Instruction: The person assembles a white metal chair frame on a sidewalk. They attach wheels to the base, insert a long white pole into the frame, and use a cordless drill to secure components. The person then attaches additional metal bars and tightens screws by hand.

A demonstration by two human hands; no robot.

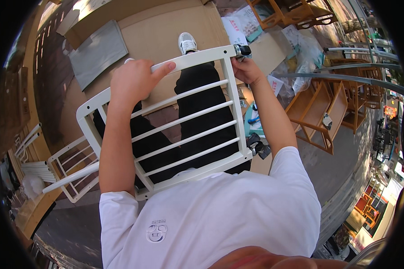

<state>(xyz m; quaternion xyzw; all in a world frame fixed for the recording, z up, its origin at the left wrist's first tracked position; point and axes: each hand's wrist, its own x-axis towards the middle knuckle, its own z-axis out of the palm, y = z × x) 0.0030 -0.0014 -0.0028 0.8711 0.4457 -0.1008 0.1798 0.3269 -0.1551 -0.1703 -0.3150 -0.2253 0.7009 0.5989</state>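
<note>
A white metal gate (204,178) with several thin bars rests tilted across my black-trousered legs. My left hand (132,80) is closed over its far rail, left of the middle, with the thumb lying along the rail. At the far right corner my right hand (248,71) grips the frame's side, its fingertips partly hidden behind the metal. Just above that hand a screw fitting with a black cap (243,50) sticks out of the corner. Another black fitting (258,145) juts from the near right corner.
Flattened cardboard (166,27) and a grey sheet (98,54) cover the ground ahead. Plastic bags (305,67) lie to the right, beside brown wooden racks (318,107). Another white barred panel (76,186) and white tubes (33,170) are at the left.
</note>
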